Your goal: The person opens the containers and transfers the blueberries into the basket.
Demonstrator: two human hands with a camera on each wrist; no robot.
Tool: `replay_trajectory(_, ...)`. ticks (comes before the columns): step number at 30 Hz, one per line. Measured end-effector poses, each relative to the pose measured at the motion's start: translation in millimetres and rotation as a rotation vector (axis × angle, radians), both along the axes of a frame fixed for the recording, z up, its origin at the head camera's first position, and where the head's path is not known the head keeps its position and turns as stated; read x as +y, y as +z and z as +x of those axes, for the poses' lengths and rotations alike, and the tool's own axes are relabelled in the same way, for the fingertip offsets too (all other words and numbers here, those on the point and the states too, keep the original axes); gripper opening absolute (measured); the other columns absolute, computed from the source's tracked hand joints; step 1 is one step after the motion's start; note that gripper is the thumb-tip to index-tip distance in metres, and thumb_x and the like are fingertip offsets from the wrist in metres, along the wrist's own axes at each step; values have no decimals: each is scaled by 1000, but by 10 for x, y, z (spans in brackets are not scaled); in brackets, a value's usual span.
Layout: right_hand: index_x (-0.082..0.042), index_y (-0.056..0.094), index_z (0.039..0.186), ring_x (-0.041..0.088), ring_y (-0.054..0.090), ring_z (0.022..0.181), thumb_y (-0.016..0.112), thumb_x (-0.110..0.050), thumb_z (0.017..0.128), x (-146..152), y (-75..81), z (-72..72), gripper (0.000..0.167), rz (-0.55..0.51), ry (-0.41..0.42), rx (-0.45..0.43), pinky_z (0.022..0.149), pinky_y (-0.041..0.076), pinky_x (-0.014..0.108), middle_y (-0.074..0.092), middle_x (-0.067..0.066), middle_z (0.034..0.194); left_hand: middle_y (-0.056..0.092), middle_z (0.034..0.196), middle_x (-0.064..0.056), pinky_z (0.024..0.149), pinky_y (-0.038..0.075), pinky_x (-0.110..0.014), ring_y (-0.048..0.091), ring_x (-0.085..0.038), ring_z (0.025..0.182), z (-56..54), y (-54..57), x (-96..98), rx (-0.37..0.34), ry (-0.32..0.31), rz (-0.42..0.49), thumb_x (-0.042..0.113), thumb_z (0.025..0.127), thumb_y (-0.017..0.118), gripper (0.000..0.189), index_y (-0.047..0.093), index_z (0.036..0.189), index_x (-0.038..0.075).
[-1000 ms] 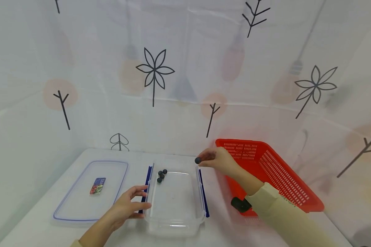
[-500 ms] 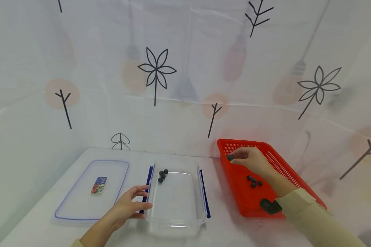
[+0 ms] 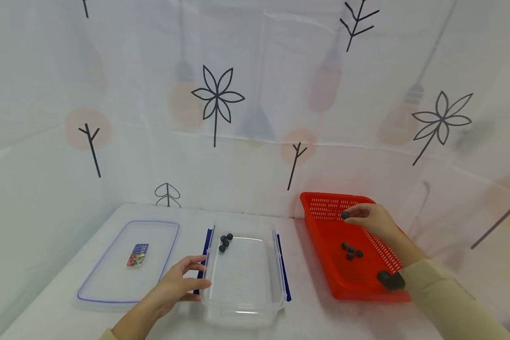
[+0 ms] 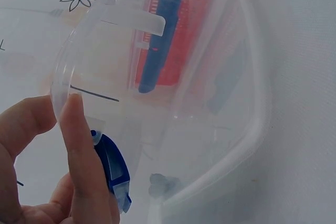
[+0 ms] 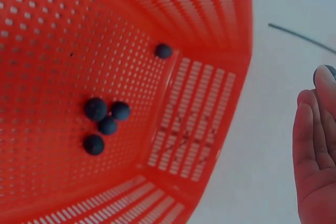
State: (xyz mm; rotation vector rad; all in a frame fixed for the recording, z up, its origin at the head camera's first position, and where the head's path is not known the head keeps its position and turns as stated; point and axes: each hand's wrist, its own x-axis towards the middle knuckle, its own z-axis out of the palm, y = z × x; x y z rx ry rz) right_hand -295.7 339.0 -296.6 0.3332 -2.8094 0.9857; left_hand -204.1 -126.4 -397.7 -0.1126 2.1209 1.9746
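The right hand (image 3: 376, 221) pinches a small dark ball (image 3: 345, 215) between thumb and fingertips, holding it above the far part of the red basket (image 3: 337, 289); in the right wrist view a fingertip partly hides that ball, and the other fingers lie together, side by side. The left hand (image 3: 180, 282) grips the left wall of the clear box (image 3: 242, 311), its thumb at the rim and its fingers bent around the outside, with a gap between thumb and fingers. The box stands on the white table (image 3: 310, 314), near the middle, its top uncovered. Four balls (image 3: 224, 239) lie bunched on its floor in the far left corner. A blue clip (image 3: 285, 276) hangs outward along its right side, and another blue clip (image 4: 113, 169) is on the left, just beside the left hand. The basket is to the right of the box, apart from it. On its floor are four clustered balls (image 5: 107, 125), and one lone ball (image 5: 164, 51) lies near a corner, well apart from them. Left of the box the lid (image 3: 110, 274), clear with a blue edge, lies flat and bears a colourful label (image 3: 138, 255). Behind the table hangs a pale cloth (image 3: 255, 174) printed with flowers and twigs.
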Motion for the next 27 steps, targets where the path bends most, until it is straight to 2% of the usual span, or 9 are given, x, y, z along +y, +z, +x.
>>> replay_trajectory(8,4,63,106,30,58,90,70,-19,84,138,-93,-94,33,60,-37,-49,79,49,46,65,10,92,47,118,-15,62,56,-38,57,-22,83,2,-12,6,3,19,-11,2,75,75,65,44,132,3)
replay_trajectory(18,5,64,100,26,59,81,70,-12,83,274,-366,-301,24,52,28,-147,74,52,40,65,7,86,47,119,-15,64,56,-36,57,-22,83,0,-1,2,0,1,-8,5,76,76,65,43,133,3)
replay_trajectory(22,5,65,98,24,57,79,71,-8,81,271,-446,-327,22,63,16,-197,75,52,43,63,7,86,47,118,-15,63,56,-36,58,-22,81,3,9,5,0,4,-7,5,76,76,66,43,133,3)
replay_trajectory(27,6,65,96,26,56,82,71,-4,79,279,-511,-334,21,125,30,-235,75,52,45,63,9,88,47,118,-16,62,56,-37,58,-22,79,10,15,2,8,11,-9,3,75,75,65,44,132,2)
